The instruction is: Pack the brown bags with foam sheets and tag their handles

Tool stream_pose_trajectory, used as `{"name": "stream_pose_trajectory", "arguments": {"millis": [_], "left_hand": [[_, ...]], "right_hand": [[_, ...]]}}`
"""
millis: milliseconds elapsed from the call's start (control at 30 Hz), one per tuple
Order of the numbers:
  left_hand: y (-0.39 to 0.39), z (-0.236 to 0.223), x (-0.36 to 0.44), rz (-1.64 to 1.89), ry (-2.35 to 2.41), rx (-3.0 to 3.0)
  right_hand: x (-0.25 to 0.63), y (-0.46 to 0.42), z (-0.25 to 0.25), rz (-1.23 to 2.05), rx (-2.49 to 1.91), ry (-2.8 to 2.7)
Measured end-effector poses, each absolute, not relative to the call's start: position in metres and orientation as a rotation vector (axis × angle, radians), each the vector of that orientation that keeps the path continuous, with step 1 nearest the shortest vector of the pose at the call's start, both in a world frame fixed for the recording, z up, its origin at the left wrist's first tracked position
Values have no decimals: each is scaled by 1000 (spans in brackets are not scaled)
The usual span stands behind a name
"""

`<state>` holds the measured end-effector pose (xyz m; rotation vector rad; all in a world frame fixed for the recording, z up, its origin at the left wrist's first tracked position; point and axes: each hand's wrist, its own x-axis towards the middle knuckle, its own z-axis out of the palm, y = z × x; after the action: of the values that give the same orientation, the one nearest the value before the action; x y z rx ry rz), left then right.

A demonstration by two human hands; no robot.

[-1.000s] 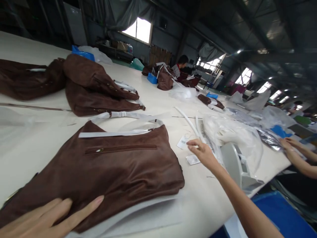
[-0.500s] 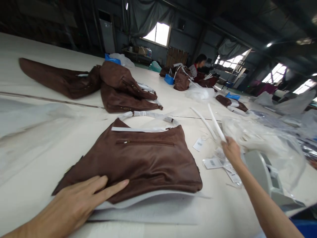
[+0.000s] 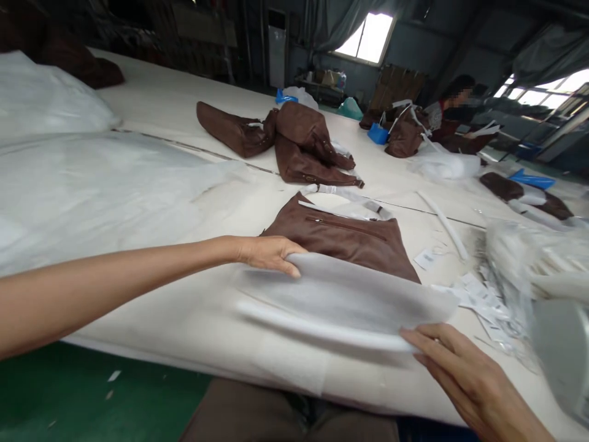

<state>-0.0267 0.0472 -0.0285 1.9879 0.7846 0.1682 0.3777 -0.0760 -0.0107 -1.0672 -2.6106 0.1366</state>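
Observation:
A brown leather handbag (image 3: 340,230) lies on the table with its zipped side up and its handle wrapped in white. Over its near part, a thin white sheet (image 3: 350,288) is raised, and my left hand (image 3: 271,253) pinches that sheet's edge between thumb and fingers. My right hand (image 3: 453,359), fingers closed, grips the right end of a long white strip (image 3: 322,325). The strip is blurred and runs leftward just in front of the sheet. Whether the right fingers also touch the sheet, I cannot tell.
More brown bags (image 3: 308,144) lie farther back. Clear plastic (image 3: 92,184) spreads over the left; tags (image 3: 478,298), another white strip (image 3: 444,227) and a grey device (image 3: 561,350) are at right. A person (image 3: 453,104) is at the far side.
My left hand has left the bag's face and now lifts the white sheet's edge. My right hand has brought the white strip from the right side to the bag's near side. The view has shifted.

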Motion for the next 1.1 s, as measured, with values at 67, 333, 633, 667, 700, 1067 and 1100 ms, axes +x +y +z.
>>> {"name": "stream_pose_trajectory", "arguments": {"millis": [67, 333, 633, 667, 700, 1067, 1100], "left_hand": [[48, -28, -27, 137, 801, 1948], [42, -9, -20, -6, 867, 2372], [16, -7, -15, -95, 1084, 2634], [16, -8, -16, -89, 1089, 2643], [16, -9, -16, -85, 1092, 2653], [4, -25, -18, -85, 1165, 2860], [0, -32, -19, -62, 1195, 2924]], "right_hand": [[365, -74, -34, -69, -1101, -2519], [319, -67, -65, -450, -1174, -2293], [306, -68, -68, -622, -1215, -2232], [308, -68, -62, -662, -1237, -2218], [310, -67, -56, -695, -1267, -2215], [326, -34, -28, -273, -1299, -2590], [327, -40, -39, -329, -1221, -2554]]}}
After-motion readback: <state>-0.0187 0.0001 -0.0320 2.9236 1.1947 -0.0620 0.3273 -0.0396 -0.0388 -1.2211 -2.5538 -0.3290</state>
